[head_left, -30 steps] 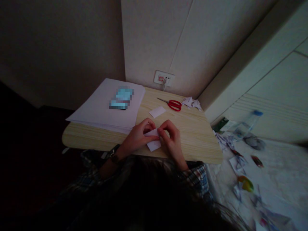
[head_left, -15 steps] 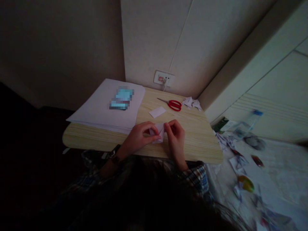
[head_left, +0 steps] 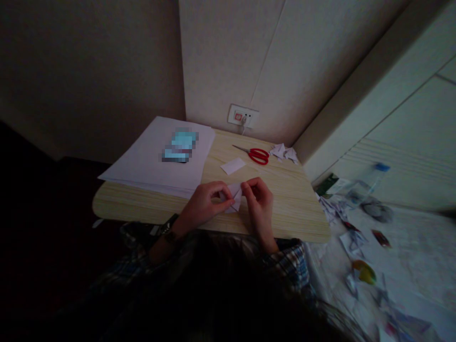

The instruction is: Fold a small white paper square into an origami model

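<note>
A small white folded paper point(head_left: 235, 194) with diagonal creases is held between my two hands, over the front part of the wooden table point(head_left: 292, 204). My left hand point(head_left: 205, 202) pinches its left side, thumb in front and fingers behind. At its upper right corner, my right hand point(head_left: 259, 202) grips it between thumb and forefinger. Just beyond lies a small white paper rectangle point(head_left: 233, 166). Farther back rest scissors point(head_left: 258, 156) with red handles, and folded paper pieces point(head_left: 284, 152) sit at the back right corner.
Large white paper sheets point(head_left: 142, 147) cover the table's left side, with a blurred-out phone point(head_left: 180, 146) on top. A wall socket point(head_left: 243, 116) holds a plug. To the right, a white surface carries a clear bottle with a blue cap point(head_left: 382, 167) and scattered folded papers point(head_left: 333, 209).
The folded paper and my fingertips have shifted very slightly left, and the paper is tilted a little differently. Both hands keep hold of it; everything else stays put.
</note>
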Tool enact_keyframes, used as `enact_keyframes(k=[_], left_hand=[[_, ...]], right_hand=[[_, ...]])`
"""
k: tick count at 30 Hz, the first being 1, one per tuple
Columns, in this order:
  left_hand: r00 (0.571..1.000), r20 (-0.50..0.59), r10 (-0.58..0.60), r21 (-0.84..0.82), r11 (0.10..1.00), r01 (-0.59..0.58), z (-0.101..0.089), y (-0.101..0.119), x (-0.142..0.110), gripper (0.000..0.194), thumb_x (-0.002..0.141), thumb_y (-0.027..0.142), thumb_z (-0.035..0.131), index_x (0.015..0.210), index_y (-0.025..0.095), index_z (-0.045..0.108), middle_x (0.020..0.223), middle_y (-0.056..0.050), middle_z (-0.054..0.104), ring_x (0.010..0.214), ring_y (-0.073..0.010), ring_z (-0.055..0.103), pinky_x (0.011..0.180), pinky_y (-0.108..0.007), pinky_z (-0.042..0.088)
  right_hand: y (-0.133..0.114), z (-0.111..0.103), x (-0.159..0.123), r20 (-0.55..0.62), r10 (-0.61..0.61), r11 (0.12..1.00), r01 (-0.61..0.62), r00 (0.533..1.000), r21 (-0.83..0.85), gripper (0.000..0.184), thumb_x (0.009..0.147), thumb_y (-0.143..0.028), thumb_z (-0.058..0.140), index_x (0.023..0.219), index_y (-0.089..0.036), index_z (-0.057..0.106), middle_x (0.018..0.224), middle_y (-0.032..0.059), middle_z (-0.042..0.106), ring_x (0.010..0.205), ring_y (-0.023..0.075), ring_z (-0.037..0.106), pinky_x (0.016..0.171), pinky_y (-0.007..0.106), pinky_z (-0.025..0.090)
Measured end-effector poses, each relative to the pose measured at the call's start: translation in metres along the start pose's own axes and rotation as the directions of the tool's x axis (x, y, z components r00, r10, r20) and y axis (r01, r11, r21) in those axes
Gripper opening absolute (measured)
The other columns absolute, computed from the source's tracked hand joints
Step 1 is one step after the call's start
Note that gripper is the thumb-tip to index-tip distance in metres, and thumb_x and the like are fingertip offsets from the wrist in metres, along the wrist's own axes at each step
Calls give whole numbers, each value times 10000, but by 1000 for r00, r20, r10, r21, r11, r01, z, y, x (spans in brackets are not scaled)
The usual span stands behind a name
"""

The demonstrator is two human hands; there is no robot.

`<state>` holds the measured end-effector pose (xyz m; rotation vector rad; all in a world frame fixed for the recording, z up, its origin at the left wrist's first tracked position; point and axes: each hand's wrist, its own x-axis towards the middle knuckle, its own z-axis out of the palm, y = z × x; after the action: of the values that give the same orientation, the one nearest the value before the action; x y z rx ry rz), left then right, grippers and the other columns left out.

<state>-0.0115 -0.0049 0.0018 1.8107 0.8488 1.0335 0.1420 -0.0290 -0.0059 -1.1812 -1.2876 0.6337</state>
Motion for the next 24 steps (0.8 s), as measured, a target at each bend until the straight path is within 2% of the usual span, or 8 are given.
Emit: enact_keyframes(k=[3, 8, 18, 24], left_hand=[[1000, -19, -4, 13, 1000, 5, 0, -1, 0, 132, 710, 229, 660, 613, 172, 591, 686, -8, 623, 694, -156, 596, 671, -255, 473], [1000, -28, 2, -1, 1000, -2, 0, -3, -1, 145, 731, 248, 649, 624, 174, 585, 691, -8, 623, 692, -154, 596, 673, -255, 475], [999, -33, 28, 39, 999, -27, 1, -5, -1, 163, 733, 232, 641, 606, 174, 555, 684, -6, 605, 687, -148, 585, 668, -250, 455], [987, -159, -15, 22, 1000, 18, 0, -8, 0, 155, 718, 259, 644, 618, 178, 557, 671, 1, 585, 687, -154, 581, 674, -259, 481]], right_hand=[[1, 1, 1, 33, 16, 1000, -16, 999, 15, 155, 831, -309, 580, 719, -204, 557, 672, -28, 539, 658, 132, 525, 629, 261, 415], [2, 2, 1, 153, 63, 998, -65, 986, 7, 155, 804, -324, 600, 711, -204, 568, 661, -23, 559, 658, 138, 521, 616, 258, 411], [2, 2, 2, 145, 69, 998, -70, 987, -3, 217, 791, -327, 616, 640, -192, 540, 624, -36, 521, 630, 121, 481, 613, 248, 387], [3, 3, 3, 204, 130, 989, -141, 970, 42, 153, 779, -324, 623, 703, -200, 576, 649, -34, 553, 656, 132, 524, 606, 240, 415]])
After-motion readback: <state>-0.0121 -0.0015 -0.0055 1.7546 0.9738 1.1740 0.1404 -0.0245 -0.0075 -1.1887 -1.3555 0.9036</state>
